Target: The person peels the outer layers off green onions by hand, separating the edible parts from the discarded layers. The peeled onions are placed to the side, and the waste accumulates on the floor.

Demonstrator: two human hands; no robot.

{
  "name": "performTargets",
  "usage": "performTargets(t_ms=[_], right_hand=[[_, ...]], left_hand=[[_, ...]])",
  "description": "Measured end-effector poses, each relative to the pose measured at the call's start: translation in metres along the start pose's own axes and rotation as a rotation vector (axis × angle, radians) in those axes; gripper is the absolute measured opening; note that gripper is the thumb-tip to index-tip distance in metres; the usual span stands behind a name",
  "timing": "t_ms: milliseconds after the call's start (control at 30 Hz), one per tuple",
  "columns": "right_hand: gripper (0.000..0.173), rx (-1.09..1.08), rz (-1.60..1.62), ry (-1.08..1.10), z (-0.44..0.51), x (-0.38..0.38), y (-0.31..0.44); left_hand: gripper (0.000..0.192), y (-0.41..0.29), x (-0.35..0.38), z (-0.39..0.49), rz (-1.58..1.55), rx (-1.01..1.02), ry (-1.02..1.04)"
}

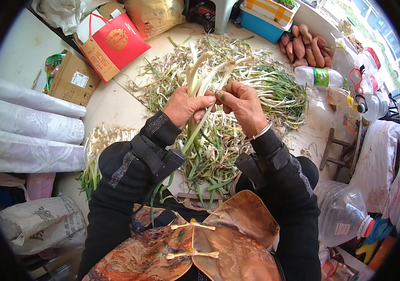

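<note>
A bunch of green onions [203, 75] with thick white stalks is gripped in my left hand [189, 107], the pale ends pointing away from me and the green leaves hanging towards my lap. Thumb and fingers of my right hand [240, 105] pinch at one stalk at the bunch's right side, close beside my left fingers. Under both hands, a wide heap of green onions and loose peelings [165, 73] covers the floor. To the left of my left forearm lies a neater pile of green onions [103, 144].
A red paper bag [122, 44] and a cardboard box [73, 79] stand at upper left. Beyond the heap is a blue container [261, 24]. Sweet potatoes [305, 47], plastic bottles [321, 78] and a large clear jug [340, 212] line the right side.
</note>
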State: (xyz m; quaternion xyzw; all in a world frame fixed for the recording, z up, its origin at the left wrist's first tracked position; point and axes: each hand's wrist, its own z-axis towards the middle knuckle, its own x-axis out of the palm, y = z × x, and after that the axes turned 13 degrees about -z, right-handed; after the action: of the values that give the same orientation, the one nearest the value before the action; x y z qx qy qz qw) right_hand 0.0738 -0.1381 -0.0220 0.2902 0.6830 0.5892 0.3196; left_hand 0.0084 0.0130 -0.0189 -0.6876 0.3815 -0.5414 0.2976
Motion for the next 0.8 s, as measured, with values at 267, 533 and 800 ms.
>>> performTargets(t_ms=[267,533,800], right_hand=[[0.013,-0.019,0.028,0.017,0.000,-0.002,-0.003],[0.011,-0.026,-0.093,0.029,0.000,-0.001,-0.005],[0.011,0.034,0.319,0.087,-0.003,-0.016,0.001]], left_hand=[[0.017,-0.002,-0.001,-0.003,-0.054,-0.070,0.003],[0.016,0.002,-0.001,-0.003,-0.021,-0.085,0.049],[0.014,0.001,-0.005,-0.004,0.216,-0.048,-0.041]])
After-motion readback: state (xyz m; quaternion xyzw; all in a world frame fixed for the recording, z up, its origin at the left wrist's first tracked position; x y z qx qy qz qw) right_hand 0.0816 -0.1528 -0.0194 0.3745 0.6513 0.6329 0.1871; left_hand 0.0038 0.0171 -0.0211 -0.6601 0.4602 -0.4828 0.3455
